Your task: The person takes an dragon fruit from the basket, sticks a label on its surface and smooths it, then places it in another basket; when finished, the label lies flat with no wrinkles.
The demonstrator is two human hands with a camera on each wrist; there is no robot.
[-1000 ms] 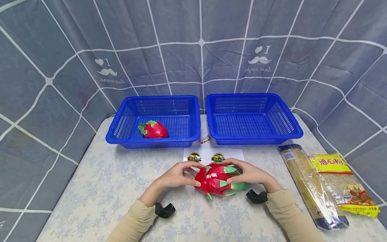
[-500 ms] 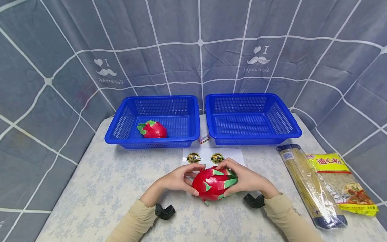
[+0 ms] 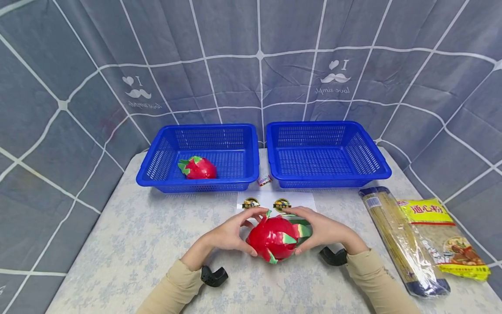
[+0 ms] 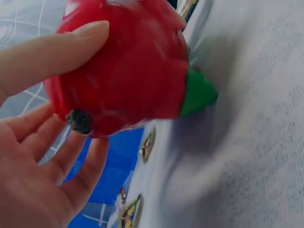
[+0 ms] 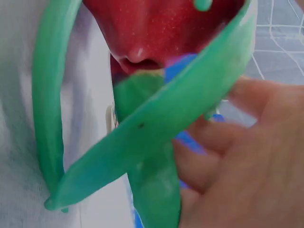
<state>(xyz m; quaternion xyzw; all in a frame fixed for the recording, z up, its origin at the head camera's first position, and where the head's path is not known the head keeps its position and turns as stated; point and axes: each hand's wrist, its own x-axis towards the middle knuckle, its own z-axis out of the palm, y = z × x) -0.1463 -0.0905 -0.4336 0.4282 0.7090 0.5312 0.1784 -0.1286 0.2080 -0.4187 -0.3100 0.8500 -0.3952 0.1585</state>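
A glossy red dragon fruit (image 3: 270,237) with green-tipped scales lies between the two hands in front of the white paper. My left hand (image 3: 231,233) holds its left end, thumb in front and fingers behind, as the left wrist view shows beside a dark stem spot (image 4: 79,121). My right hand (image 3: 323,229) curls round the right, leafy end, thumb at the front and fingers at the back. Long green leaves (image 5: 152,118) cross in front of the right fingers, partly hiding their contact. Whether the fruit touches the table cannot be told.
A blue basket (image 3: 198,187) at the back left holds another dragon fruit (image 3: 201,169). Beside it stands a second blue basket (image 3: 331,183). A small wrapper (image 3: 264,180) lies between them. Wrapped noodles (image 3: 404,240) and a yellow pasta bag (image 3: 445,235) lie at right.
The dragon fruit has turned between the hands, so different scales face up, and sits slightly further left. The right hand has shifted its hold at the leafy end.
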